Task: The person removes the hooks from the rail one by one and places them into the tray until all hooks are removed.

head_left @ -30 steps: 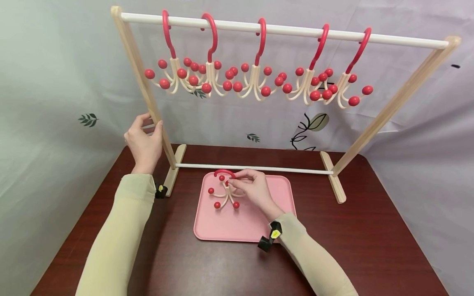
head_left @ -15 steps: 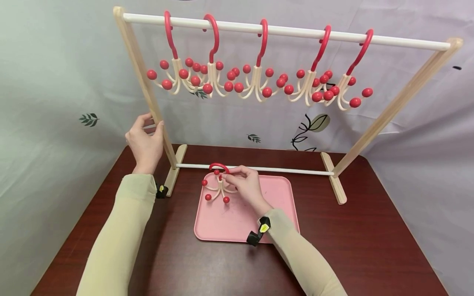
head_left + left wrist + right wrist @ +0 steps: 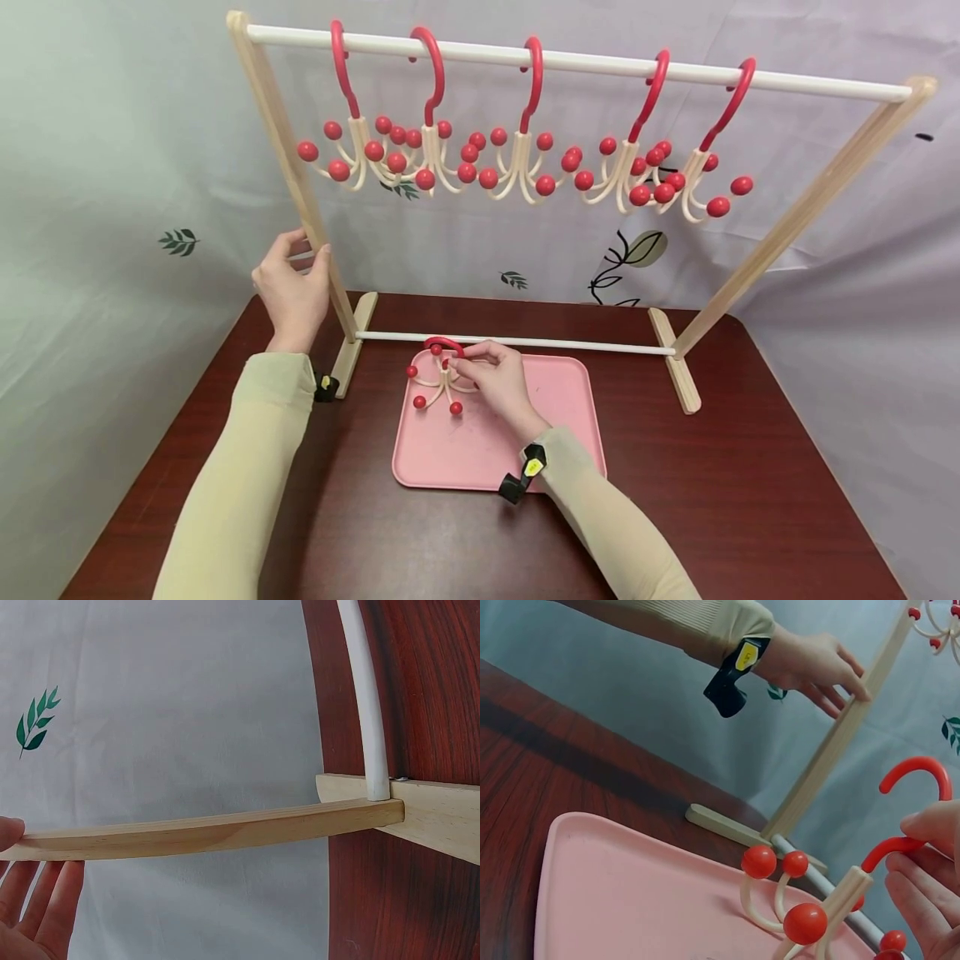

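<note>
Hanger (image 3: 847, 889) is shifting left, with my right hand (image 3: 501, 383) pinching its hook (image 3: 922, 763) and my left hand (image 3: 294, 292) gripping the post (image 3: 202, 838), figuring that's keeping it steady

Red balls (image 3: 456, 408), pink tray (image 3: 487, 454), streaky red-brown table (image 3: 375, 533)
The hanger (image 3: 445, 377) by the tray's back left corner has a red hook and cream arms, and the five hangers (image 3: 521, 154) up high match it. The rack (image 3: 273, 125) near the table's back edge is pale wood with white bars (image 3: 480, 52). The grey cloth (image 3: 450, 250) has green leaves (image 3: 36, 740).
</note>
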`<state>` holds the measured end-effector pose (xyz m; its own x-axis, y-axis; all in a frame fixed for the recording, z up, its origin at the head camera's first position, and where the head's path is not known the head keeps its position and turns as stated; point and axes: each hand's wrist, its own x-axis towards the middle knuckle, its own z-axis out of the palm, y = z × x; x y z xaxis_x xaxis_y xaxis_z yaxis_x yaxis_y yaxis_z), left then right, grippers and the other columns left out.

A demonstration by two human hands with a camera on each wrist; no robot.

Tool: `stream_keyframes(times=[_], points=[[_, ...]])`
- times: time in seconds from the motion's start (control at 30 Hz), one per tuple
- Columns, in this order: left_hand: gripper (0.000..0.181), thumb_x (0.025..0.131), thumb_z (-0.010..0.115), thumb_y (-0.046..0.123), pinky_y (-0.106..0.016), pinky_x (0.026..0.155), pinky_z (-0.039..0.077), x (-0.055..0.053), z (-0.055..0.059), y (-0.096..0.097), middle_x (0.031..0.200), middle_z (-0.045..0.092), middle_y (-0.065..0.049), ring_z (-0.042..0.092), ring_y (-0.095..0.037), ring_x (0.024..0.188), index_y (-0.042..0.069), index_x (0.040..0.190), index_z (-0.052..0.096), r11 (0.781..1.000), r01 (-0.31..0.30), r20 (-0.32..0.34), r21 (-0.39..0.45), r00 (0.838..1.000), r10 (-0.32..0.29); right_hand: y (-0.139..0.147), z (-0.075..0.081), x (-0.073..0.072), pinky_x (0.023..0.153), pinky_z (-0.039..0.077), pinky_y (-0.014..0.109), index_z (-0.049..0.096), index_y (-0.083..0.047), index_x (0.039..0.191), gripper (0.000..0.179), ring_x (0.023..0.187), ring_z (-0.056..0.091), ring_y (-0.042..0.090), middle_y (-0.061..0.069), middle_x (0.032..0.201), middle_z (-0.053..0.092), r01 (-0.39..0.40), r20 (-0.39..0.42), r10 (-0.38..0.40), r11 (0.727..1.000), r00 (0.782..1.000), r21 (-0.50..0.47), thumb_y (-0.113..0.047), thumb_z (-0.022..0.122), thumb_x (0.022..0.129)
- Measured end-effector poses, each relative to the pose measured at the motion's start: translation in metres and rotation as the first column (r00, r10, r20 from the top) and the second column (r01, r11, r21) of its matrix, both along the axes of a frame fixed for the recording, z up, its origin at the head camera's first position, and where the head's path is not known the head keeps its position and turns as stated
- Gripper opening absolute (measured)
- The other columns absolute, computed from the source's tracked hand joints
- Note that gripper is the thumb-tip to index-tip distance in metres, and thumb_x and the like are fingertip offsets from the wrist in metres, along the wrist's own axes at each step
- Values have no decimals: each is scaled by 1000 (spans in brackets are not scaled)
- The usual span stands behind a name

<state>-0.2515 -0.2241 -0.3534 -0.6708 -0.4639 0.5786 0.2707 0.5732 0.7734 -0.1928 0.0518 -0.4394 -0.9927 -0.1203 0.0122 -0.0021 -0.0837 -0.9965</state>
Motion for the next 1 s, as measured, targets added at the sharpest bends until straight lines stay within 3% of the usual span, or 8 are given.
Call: stream_keyframes(times=[0.07,0.2,0.3,0.47,0.6,1.0], points=[[27,96,74,23,-29,82,61,0,0,0,107,74,-7,74,-22,93,12,121,74,1000,1,-6,-1,1000,-1,0,-10,-4,84,58,56,65,17,113,27,92,74,35,24,101,73,-2,12,2,1000,1000,-26,8,73,89],[27,96,73,22,-33,82,61,-1,0,0,107,74,-8,74,-24,93,10,120,74,1000,2,-21,-5,1000,-2,0,-14,-4,85,55,61,66,14,114,28,99,69,45,21,102,74,-6,9,7,997,1000,-73,7,75,88],[27,96,73,21,-32,82,61,-1,-1,0,106,74,-8,74,-23,93,10,120,74,1000,-3,-24,-13,1000,3,2,-14,-3,85,56,61,69,9,113,28,99,70,43,18,101,74,-6,-10,6,998,1000,-56,4,78,87],[27,97,72,22,-28,81,60,-1,-2,-1,107,75,-8,74,-23,93,9,121,74,1000,-11,-18,-23,1000,11,12,-11,-1,85,61,44,75,-1,113,30,100,73,28,12,106,75,23,-85,-22,1000,996,20,-2,83,84],[27,96,72,22,-27,81,60,-3,-2,0,107,75,-8,74,-23,93,9,121,74,1000,-13,-21,-23,1000,12,25,-11,1,85,60,31,75,-1,115,32,106,71,27,13,111,74,36,-110,-32,999,993,36,-3,84,84],[29,96,72,23,-27,82,60,-3,-3,-1,107,75,-9,74,-23,92,9,121,73,999,-19,-13,-30,1000,19,73,-17,14,89,58,30,70,8,120,36,115,66,36,30,123,65,66,-113,-59,996,992,55,3,80,85]])
